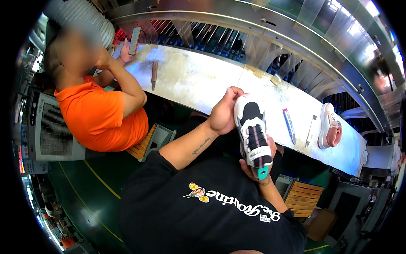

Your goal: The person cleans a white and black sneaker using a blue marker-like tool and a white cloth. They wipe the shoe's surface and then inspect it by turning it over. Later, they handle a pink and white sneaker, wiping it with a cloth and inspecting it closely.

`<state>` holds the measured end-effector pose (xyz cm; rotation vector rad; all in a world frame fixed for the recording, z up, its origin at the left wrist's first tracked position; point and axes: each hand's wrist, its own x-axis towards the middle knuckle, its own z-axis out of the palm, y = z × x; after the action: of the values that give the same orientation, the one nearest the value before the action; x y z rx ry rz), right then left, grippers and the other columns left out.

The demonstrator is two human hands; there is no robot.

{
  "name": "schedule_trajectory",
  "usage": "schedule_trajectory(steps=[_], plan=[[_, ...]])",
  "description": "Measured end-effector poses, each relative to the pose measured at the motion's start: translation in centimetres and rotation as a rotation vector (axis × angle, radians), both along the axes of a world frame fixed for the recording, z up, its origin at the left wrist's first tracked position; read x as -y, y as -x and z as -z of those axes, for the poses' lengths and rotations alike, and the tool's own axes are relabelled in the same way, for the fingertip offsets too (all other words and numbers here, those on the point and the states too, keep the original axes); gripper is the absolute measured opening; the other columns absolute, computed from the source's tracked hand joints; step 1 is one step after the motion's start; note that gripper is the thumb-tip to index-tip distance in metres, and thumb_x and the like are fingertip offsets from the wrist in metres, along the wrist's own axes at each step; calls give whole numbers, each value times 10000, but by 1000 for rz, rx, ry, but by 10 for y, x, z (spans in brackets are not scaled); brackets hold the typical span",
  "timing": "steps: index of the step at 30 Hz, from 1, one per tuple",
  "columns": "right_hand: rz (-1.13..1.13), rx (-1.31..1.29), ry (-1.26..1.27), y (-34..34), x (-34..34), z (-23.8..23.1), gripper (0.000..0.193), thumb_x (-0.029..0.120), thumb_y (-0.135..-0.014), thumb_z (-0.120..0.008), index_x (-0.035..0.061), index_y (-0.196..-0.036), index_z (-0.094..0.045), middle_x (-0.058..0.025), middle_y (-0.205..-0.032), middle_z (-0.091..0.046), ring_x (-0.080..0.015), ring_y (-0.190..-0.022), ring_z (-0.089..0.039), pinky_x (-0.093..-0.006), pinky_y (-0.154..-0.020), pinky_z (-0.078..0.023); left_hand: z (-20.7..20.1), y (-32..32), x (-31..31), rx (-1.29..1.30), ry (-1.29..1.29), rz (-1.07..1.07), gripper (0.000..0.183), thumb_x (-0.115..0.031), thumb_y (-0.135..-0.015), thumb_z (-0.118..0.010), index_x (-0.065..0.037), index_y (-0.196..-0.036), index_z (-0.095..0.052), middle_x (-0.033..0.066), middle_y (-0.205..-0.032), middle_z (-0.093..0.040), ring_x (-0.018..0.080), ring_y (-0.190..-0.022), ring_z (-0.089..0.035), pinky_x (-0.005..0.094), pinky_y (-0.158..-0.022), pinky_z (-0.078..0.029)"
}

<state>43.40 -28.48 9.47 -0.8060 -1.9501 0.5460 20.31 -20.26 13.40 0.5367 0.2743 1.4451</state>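
Observation:
A black and white sneaker with a teal tab at its heel end is held up in front of my chest, its toe pointing away from me. My left hand grips the toe end from the left side. Around the heel end, on the right, my right hand is closed, its fingers partly hidden by the shoe. On the bench beyond it lie a blue and red pen and a thin knife-like tool. A pink and white sneaker stands farther right.
The long pale bench runs along a machine with rollers and clear plastic flaps. At left a person in an orange shirt sits holding a phone. A knife lies near them. A wooden-slat stool stands right.

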Motion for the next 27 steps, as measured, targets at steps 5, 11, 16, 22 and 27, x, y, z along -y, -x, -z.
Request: schedule_trajectory(steps=[5,11,16,22,27], plan=[[-22,-12,7,5,2,3,1006,287,-815,-889,-61,-1579,-333,-314,-1555,-379,-468,-1415,-458,-517,-1174,-415,-11,7,-12,90,-220,227,708,-608,-1148,-248,-34,-1514,-442,226,-1565,-531,348,-1444,-534,505,-1217,-425],[-299,-764,1022,-6,16,9,862,192,-866,-783,29,-1613,-386,-156,-1572,-506,-313,-1442,-506,-451,-1246,-371,-23,-10,5,-140,-88,128,611,-239,-1173,-309,18,-1710,-171,159,-1754,-297,283,-1589,-344,419,-1316,-253],[-357,-705,1074,-1,12,-19,940,324,-836,-817,3,-1606,-384,-175,-1521,-558,-313,-1384,-571,-445,-1222,-416,-24,-25,17,-301,-170,-20,629,-239,-1182,-318,27,-1717,-119,166,-1758,-274,253,-1593,-316,381,-1312,-219],[-437,-590,937,0,13,-31,852,192,-884,-771,-8,-1614,-380,-168,-1570,-521,-304,-1440,-514,-433,-1244,-368,-35,-17,21,-609,-317,-185,634,-256,-1170,-367,53,-1696,-197,194,-1696,-378,249,-1539,-394,365,-1279,-283],[-328,-333,646,1,17,-28,788,95,-854,-806,-49,-1553,-472,-208,-1536,-561,-346,-1408,-556,-451,-1200,-422,-39,-15,23,-487,-225,-185,643,-265,-1129,-411,55,-1670,-271,214,-1628,-462,283,-1478,-491,412,-1251,-366]])
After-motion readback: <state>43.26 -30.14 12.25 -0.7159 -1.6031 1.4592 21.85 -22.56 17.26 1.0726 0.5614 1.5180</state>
